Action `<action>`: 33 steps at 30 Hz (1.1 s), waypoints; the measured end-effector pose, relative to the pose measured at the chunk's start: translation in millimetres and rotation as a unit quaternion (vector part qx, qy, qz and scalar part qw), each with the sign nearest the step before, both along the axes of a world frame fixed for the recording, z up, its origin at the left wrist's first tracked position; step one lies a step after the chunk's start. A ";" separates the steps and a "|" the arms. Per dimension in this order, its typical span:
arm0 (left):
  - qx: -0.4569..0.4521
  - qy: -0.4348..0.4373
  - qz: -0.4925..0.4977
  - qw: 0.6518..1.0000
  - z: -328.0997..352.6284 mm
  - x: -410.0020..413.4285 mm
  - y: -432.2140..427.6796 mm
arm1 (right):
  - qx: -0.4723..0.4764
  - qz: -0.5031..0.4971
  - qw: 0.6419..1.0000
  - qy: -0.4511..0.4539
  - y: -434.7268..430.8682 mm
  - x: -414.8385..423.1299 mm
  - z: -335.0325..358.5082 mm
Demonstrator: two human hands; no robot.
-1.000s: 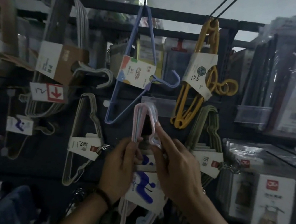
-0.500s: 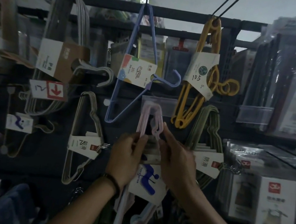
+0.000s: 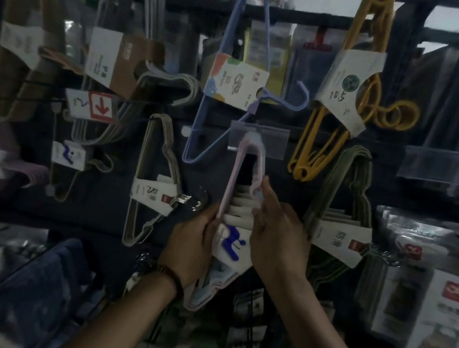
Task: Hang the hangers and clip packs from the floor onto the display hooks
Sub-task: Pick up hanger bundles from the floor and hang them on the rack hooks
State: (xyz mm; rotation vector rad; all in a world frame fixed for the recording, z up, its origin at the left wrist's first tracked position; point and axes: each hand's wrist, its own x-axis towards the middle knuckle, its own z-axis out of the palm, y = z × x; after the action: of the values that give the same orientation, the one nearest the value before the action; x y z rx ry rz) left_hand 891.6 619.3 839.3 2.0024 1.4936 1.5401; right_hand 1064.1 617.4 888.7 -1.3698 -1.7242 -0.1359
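A bundle of pale pink hangers (image 3: 233,180) with a white label bearing a blue figure (image 3: 231,241) hangs upright in the middle of the dark display wall. Its top corner sits right behind a clear price tag holder (image 3: 258,137) on a hook. My left hand (image 3: 191,243) grips the bundle's left side near the label. My right hand (image 3: 279,233) pinches the right side of the bundle higher up, fingertips on the pink bar. The hook itself is hidden behind the tag holder.
Other packs hang around: a blue hanger pack (image 3: 233,84) above, yellow hangers (image 3: 353,88) upper right, olive hangers (image 3: 341,218) at right, beige hangers (image 3: 154,183) at left, grey hangers (image 3: 113,65) further left. Bagged aprons (image 3: 438,327) fill the right shelf.
Both hands raised the pink hanger bundle until its top reached the clear tag holder on the hook. The camera moved closer to the wall.
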 end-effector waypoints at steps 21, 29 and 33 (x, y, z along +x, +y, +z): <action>-0.576 0.011 0.213 0.789 -314.9 -210.6 -474.1 | -0.477 0.450 0.703 -0.274 -305.7 -263.7 -335.1; -0.617 -0.098 0.288 0.726 -374.2 -325.1 -653.5 | -0.553 0.445 0.633 -0.310 -408.6 -395.6 -420.7; -0.628 -0.138 0.302 0.704 -406.8 -370.5 -680.3 | -0.582 0.435 0.601 -0.333 -412.3 -457.6 -451.6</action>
State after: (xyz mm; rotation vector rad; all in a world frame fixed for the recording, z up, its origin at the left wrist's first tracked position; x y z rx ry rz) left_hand 521.2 -61.0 432.5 0.4742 2.2010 0.4394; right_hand 606.5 205.1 437.1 -1.0394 -3.1999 1.4620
